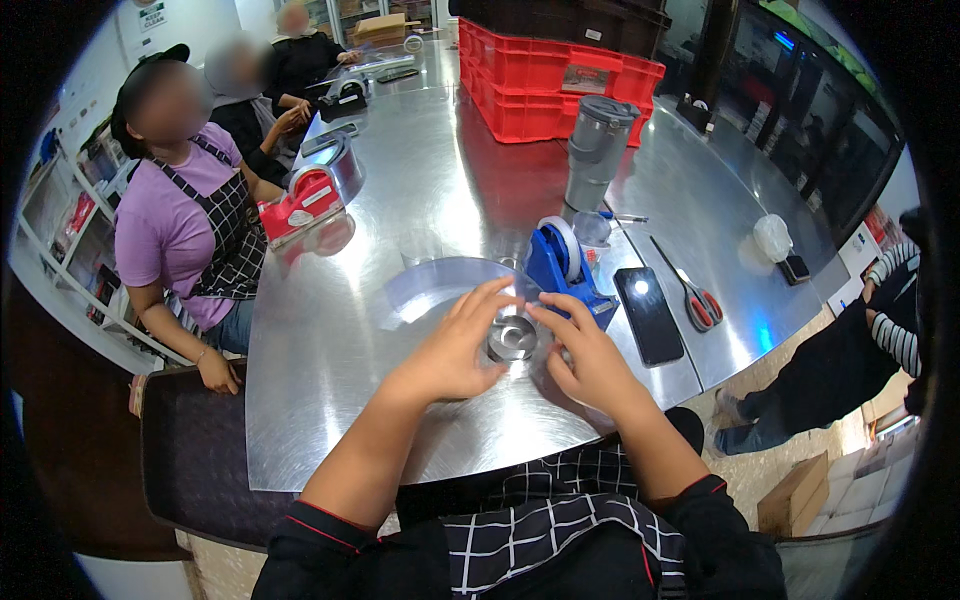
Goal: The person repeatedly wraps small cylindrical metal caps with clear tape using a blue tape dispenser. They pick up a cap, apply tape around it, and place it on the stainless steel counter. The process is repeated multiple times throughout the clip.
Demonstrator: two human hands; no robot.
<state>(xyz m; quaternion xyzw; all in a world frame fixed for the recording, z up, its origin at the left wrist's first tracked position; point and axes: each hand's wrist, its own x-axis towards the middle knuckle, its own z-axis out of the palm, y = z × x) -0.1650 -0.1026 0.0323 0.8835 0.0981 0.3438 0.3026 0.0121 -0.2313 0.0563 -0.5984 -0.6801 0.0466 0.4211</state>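
A small round metal ring or shallow cup sits between my two hands on the steel tabletop. My left hand curves along its left side, thumb near the lower edge and fingers reaching past the top. From the right, my right hand approaches it with bent fingers, fingertips close to the upper rim. A clear plastic strip arcs behind my left fingers, and clear film seems to continue by my right hand. Whether my fingers grip the film or the metal is hard to tell.
Just right stand a blue tape dispenser, a black phone and scissors. A grey tumbler and stacked red crates are farther back. A red tape dispenser lies left, near a seated person.
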